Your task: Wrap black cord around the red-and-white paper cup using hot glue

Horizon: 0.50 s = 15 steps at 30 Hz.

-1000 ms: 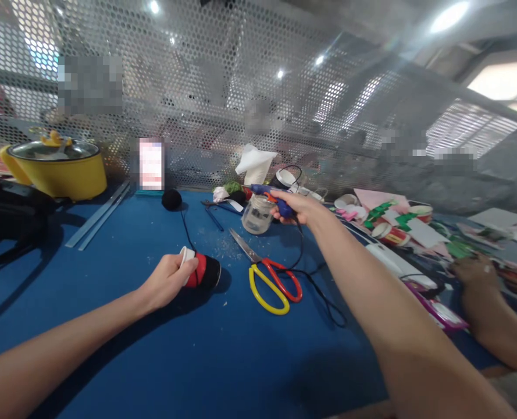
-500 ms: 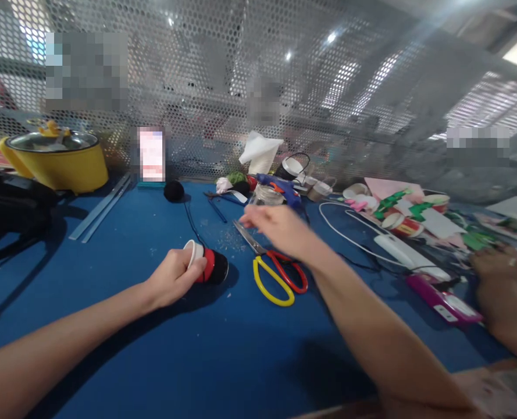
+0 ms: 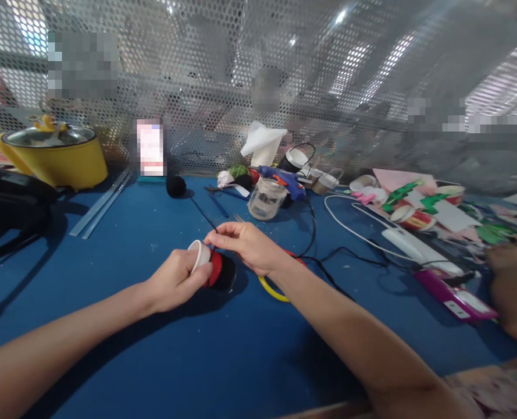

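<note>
My left hand [image 3: 173, 282] is closed around a small paper cup [image 3: 217, 269], tilted on its side with its white rim toward me and its red and black covering facing right. With thumb and fingers pinched, my right hand [image 3: 245, 244] holds black yarn [image 3: 204, 216] just above the cup. That strand runs back to a black yarn ball [image 3: 176, 186] on the blue table. Under my right wrist lie scissors with yellow and red handles [image 3: 273, 289], mostly hidden by the hand and forearm.
A clear jar [image 3: 267, 201] with a blue glue gun [image 3: 282, 179] on it stands behind my right hand. At right are a white power strip [image 3: 419, 250], a purple box [image 3: 454, 297] and paper scraps. A yellow pot [image 3: 55, 157] and clear glue sticks [image 3: 101, 203] are at left.
My right hand has come left and down from beside the jar to the cup, now pinching the yarn. Its arm now covers most of the scissors. My left hand keeps its hold.
</note>
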### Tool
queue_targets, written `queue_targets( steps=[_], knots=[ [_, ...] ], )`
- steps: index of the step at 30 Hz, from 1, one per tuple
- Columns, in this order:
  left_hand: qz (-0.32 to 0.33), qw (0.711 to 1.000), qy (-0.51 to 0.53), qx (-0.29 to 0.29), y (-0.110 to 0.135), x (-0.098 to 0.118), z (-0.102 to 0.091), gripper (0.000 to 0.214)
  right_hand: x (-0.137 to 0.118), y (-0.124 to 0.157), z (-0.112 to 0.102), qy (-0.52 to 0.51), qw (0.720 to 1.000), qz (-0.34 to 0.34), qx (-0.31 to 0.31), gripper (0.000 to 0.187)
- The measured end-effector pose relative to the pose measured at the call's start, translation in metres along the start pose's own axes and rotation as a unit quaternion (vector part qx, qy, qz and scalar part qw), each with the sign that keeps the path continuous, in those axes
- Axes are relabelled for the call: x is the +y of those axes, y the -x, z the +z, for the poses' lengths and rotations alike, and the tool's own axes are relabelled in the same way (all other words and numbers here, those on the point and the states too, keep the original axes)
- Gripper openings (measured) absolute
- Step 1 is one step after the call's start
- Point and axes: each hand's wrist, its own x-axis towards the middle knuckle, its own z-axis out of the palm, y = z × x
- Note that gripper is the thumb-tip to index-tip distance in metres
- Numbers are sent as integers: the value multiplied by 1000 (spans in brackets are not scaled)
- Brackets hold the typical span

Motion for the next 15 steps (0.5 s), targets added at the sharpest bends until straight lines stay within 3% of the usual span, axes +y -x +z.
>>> queue_targets(
  steps=[2, 4, 6, 10, 15],
  knots=[
    [-111, 990, 91, 12, -2, -1, 0, 31, -3, 1, -4, 27, 999, -46, 9, 11],
    [-213, 958, 186, 32, -5, -2, -1, 31, -6, 2, -9, 48, 995, -84, 30, 12],
    [-269, 924, 268, 51, -8, -2, -1, 29, -9, 3, -12, 68, 990, -107, 62, 14],
    [-303, 880, 359, 63, -12, 1, -1, 21, -12, 4, -13, 117, 976, -135, 124, 15],
    [-295, 893, 338, 33, -10, 2, 2, 22, -12, 4, -12, 174, 961, -161, 144, 16]
  ],
)
